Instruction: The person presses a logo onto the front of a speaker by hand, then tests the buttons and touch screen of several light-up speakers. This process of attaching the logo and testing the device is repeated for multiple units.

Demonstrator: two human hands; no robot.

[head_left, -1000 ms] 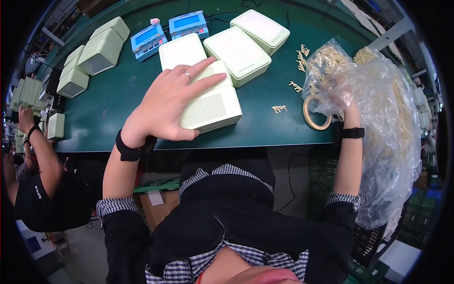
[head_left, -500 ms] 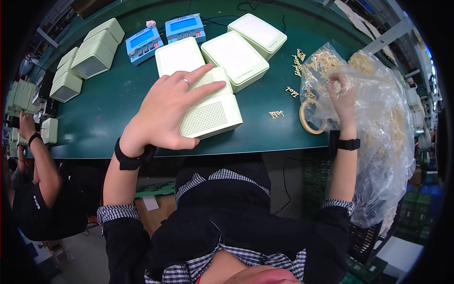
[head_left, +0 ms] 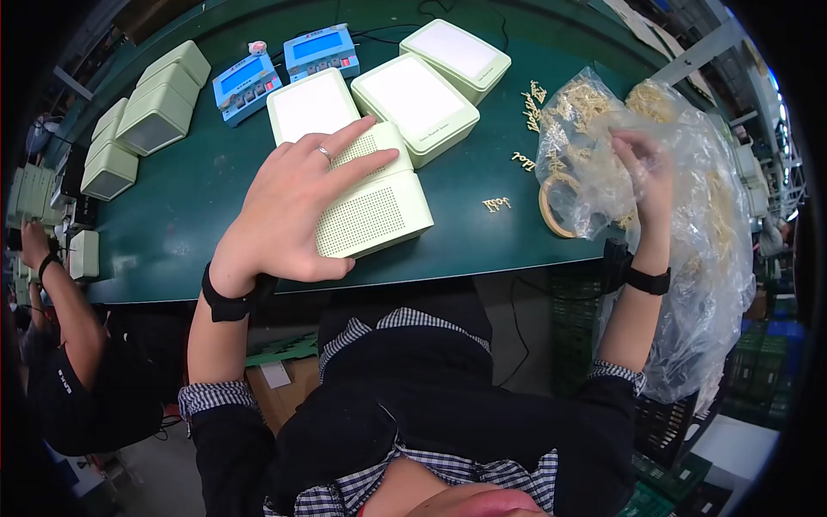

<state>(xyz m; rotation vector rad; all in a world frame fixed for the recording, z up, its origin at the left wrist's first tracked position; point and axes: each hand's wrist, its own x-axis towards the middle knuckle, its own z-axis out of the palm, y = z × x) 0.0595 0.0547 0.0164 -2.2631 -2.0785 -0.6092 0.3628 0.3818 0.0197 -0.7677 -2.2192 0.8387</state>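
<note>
My left hand [head_left: 290,204] lies with fingers spread across two pale green boxes with perforated faces. Its thumb reaches down over the front edge of the nearer perforated box [head_left: 379,211], and the index finger stretches over the farther perforated box [head_left: 376,142]. On the right, my right hand [head_left: 644,168] is closed on the film of a clear plastic bag [head_left: 603,194]. Many small gold-coloured word-shaped pieces [head_left: 581,99] show through the film. One loose word-shaped piece [head_left: 496,204] lies on the green table between my hands, and several more lie beside the bag.
Pale green boxes with white faces [head_left: 415,102] lie beyond the perforated ones. Two blue devices with screens [head_left: 320,53] stand farther back. More pale green boxes [head_left: 155,112] line the left. A tape roll [head_left: 551,211] sits by the bag. Another person's hand [head_left: 34,244] is at far left.
My right hand has moved a little to the right, and the film by it has shifted and bunched. My left hand stays on the perforated boxes. The whole view has shifted slightly.
</note>
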